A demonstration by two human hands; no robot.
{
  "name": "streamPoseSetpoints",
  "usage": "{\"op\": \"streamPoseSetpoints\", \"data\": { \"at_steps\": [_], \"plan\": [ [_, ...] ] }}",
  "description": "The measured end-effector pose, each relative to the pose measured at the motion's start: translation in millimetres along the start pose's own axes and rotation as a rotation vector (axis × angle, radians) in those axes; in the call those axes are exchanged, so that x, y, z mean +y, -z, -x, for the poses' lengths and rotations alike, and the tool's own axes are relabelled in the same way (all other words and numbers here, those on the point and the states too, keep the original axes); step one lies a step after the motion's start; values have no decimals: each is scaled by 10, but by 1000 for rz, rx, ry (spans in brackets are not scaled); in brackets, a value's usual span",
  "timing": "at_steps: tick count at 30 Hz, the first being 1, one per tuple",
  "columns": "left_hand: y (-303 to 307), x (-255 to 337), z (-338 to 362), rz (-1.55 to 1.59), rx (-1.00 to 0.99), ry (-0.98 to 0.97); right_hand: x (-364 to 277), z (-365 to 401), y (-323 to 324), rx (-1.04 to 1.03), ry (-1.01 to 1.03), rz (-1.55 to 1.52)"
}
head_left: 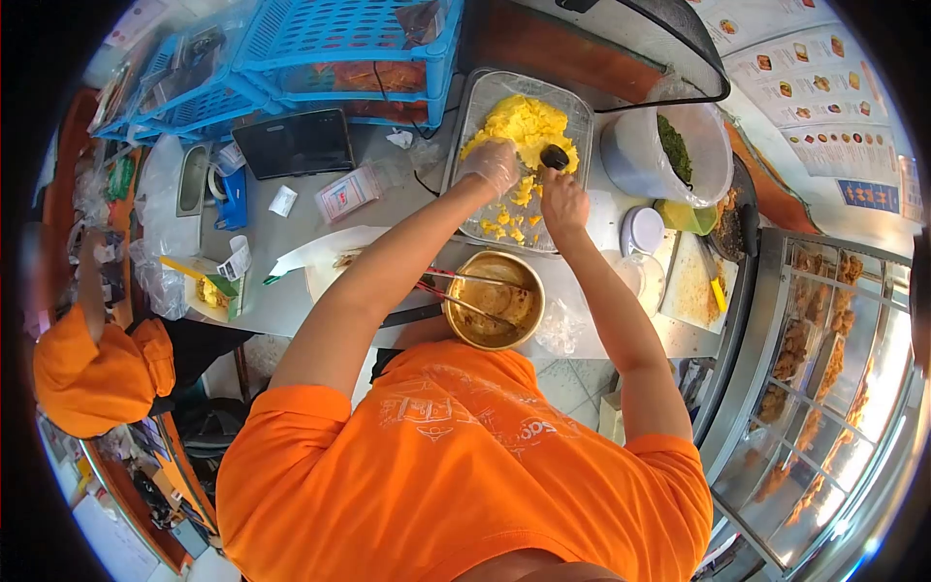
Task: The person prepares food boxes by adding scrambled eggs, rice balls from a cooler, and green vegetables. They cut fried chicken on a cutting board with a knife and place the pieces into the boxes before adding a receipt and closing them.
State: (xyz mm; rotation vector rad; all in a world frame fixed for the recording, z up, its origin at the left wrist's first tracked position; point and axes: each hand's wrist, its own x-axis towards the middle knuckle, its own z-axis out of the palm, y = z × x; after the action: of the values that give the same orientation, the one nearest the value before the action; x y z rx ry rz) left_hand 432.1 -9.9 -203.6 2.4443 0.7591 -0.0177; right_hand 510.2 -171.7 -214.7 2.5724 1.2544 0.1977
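A metal tray [472, 107] on the counter holds a heap of crumbly yellow food [524, 120], with loose bits toward its near side. My left hand [492, 163], in a clear plastic glove, is curled at the heap's left edge; its fingertips are hidden. In my bare right hand [564, 202] is a black spoon [554, 157], its rounded head against the yellow food. Close to my body sits a round metal bowl [495, 299] with brown residue inside. A pair of tongs [475, 279] with red handles rests across the bowl.
A plastic-lined tub [621, 155] of chopped greens stands right of the tray. Beyond it are a knife [716, 281] on a cutting board [690, 291] and a glass case [776, 407] of fried food. Blue baskets [339, 53] and a tablet [294, 144] are at left, near another person in orange [97, 373].
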Motion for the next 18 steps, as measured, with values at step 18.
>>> {"op": "streamPoseSetpoints", "data": {
  "at_steps": [18],
  "plan": [
    [-261,-10,-94,107,86,204,138,35,-92,177,136,-642]
  ]
}}
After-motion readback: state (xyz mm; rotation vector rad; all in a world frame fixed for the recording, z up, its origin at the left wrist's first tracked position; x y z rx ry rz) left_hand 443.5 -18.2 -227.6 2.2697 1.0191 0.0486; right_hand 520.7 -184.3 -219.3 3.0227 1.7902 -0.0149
